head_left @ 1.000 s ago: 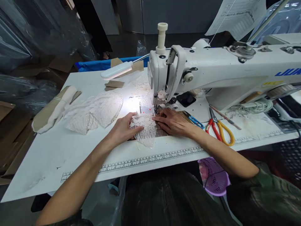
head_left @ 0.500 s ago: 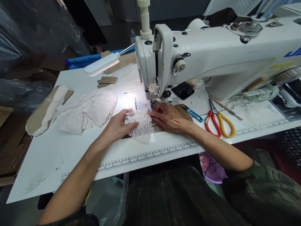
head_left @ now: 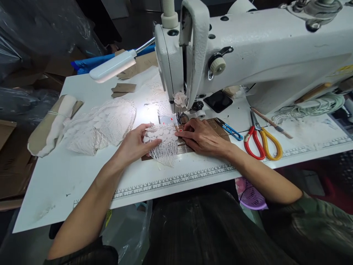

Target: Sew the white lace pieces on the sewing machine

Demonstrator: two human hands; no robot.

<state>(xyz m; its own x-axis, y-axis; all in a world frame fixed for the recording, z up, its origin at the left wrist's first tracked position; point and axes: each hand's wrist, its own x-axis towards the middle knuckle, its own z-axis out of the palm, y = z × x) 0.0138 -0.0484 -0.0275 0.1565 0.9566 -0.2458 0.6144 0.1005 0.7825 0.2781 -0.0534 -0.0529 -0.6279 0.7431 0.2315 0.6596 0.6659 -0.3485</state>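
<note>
A small piece of white lace [head_left: 165, 147] lies on a brown card [head_left: 190, 147] on the table, just in front of the needle of a white sewing machine [head_left: 248, 55]. My left hand [head_left: 135, 143] lies flat on the lace's left edge, thumb on top. My right hand [head_left: 202, 138] presses the lace's right edge and the card with its fingertips, close to the presser foot [head_left: 180, 118]. The machine's lamp [head_left: 113, 66] lights the spot.
A pile of white lace pieces [head_left: 99, 125] and a card-wrapped bundle [head_left: 52, 125] lie at the left. Red-and-yellow scissors [head_left: 261, 141], blue thread snips [head_left: 231, 131] and a white cord [head_left: 309, 108] lie at the right. A ruler strip runs along the table's front edge [head_left: 176, 180].
The view has moved closer and lower towards the machine head. Both hands stay on the lace by the needle, with only slight shifts of the fingers.
</note>
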